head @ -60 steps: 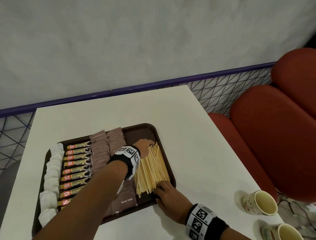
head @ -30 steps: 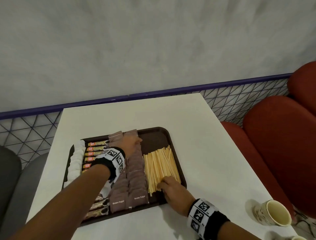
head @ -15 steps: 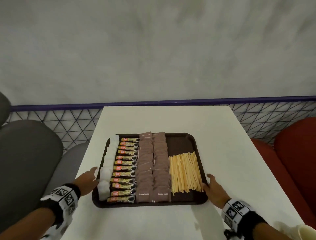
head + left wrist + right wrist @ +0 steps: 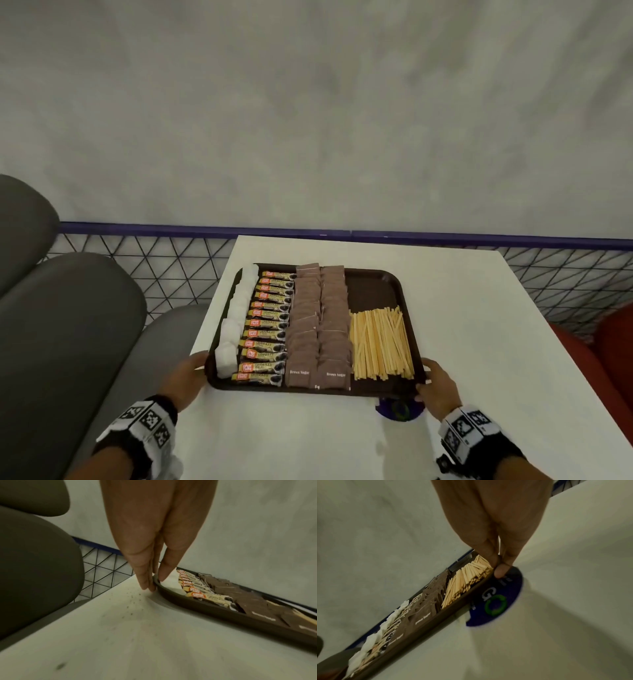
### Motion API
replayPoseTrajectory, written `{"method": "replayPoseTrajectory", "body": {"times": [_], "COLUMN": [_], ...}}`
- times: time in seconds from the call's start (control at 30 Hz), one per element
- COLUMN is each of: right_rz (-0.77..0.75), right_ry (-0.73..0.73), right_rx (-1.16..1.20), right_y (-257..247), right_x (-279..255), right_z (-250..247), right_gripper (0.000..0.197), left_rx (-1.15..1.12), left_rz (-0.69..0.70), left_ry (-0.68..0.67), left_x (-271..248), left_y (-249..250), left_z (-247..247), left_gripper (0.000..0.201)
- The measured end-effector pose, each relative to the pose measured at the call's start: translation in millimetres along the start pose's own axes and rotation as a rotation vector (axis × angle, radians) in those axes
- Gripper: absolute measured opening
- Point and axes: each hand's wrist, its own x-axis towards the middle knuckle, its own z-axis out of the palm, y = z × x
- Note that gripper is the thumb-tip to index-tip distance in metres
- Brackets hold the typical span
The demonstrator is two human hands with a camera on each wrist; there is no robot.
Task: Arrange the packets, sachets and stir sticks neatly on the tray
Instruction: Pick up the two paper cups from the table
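Note:
The dark brown tray [image 4: 376,275] lies on the white table [image 4: 479,325]. It holds a column of white sachets [image 4: 236,318], a row of coffee packets [image 4: 269,325], two columns of brown sugar sachets [image 4: 318,329] and a bundle of wooden stir sticks [image 4: 380,342]. My left hand [image 4: 191,370] pinches the tray's near left corner; in the left wrist view the thumb of this hand [image 4: 154,581] lies over the rim [image 4: 197,601]. My right hand [image 4: 431,380] pinches the near right corner, thumb above and a finger under the rim, as the right wrist view shows [image 4: 498,566].
A round blue sticker [image 4: 399,409] on the table pokes out from under the tray's near right corner. Grey seats [image 4: 68,325] stand to the left and a red seat [image 4: 613,349] to the right. A wire mesh rail [image 4: 171,270] and a grey wall lie beyond.
Both hands have left the sachets and stir sticks and moved out to the tray's near corners, where they now pinch the rim. The head view has swung to face the tray squarely.

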Motion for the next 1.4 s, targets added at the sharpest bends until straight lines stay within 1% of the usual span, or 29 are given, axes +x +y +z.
{"method": "replayPoseTrajectory", "body": {"times": [0.03, 0.1, 0.17, 0.3, 0.43, 0.5, 0.6, 0.67, 0.7, 0.77, 0.83, 0.9, 1.03, 1.1, 1.13, 1.27, 1.33, 1.4], "right_rz": [-0.005, -0.005, -0.012, -0.020, -0.032, -0.027, -0.018, -0.014, -0.009, 0.011, 0.014, 0.007, -0.008, 0.010, 0.029, 0.123, 0.204, 0.294], "right_ry": [0.014, 0.045, 0.068, 0.103, 0.110, 0.106, 0.081, 0.066, 0.067, 0.077, 0.091, 0.105, 0.151, 0.166, 0.181, 0.275, 0.311, 0.310], "right_rx": [0.008, 0.016, -0.024, -0.068, -0.071, -0.061, -0.050, -0.046, -0.030, 0.023, 0.062, 0.048, -0.069, -0.195, -0.246, -0.341, -0.356, -0.384], "right_y": [-8, -23, -32, -46, -46, -45, -46, -47, -47, -45, -39, -28, -4, 10, 19, 63, 90, 116], "right_x": [8, 22, 33, 42, 47, 47, 47, 44, 42, 36, 29, 17, -13, -29, -38, -79, -101, -124], "right_z": [5, 14, 20, 28, 30, 29, 28, 27, 24, 16, 4, -11, -58, -90, -106, -171, -199, -219], "right_gripper": [0.048, 0.047, 0.046, 0.040, 0.041, 0.044, 0.048, 0.048, 0.049, 0.050, 0.052, 0.053, 0.056, 0.058, 0.059, 0.059, 0.060, 0.065], "left_rx": [-0.010, -0.010, 0.038, 0.169, 0.241, 0.261, 0.233, 0.185, 0.156, 0.048, -0.030, -0.021, 0.079, 0.158, 0.180, 0.182, 0.255, 0.350], "left_rz": [0.010, -0.001, 0.006, 0.021, 0.061, 0.066, 0.045, 0.039, 0.045, 0.109, 0.233, 0.371, 0.657, 0.804, 0.855, 0.951, 0.984, 0.995], "left_ry": [0.009, 0.025, 0.033, -0.009, 0.017, 0.029, 0.040, 0.086, 0.121, 0.217, 0.320, 0.334, 0.210, 0.111, 0.048, -0.293, -0.461, -0.619], "left_x": [9, 27, 45, 80, 81, 79, 75, 69, 64, 49, 28, 6, -29, -46, -56, -111, -139, -169], "left_y": [2, 5, 6, -1, 11, 15, 18, 22, 26, 40, 61, 88, 145, 169, 181, 220, 232, 241], "left_z": [-2, -3, -5, -10, -9, -5, -3, -5, -6, -7, -7, 4, 54, 92, 113, 202, 245, 284], "left_gripper": [0.034, 0.036, 0.038, 0.037, 0.033, 0.035, 0.037, 0.039, 0.043, 0.051, 0.053, 0.053, 0.052, 0.050, 0.051, 0.057, 0.060, 0.063]}}
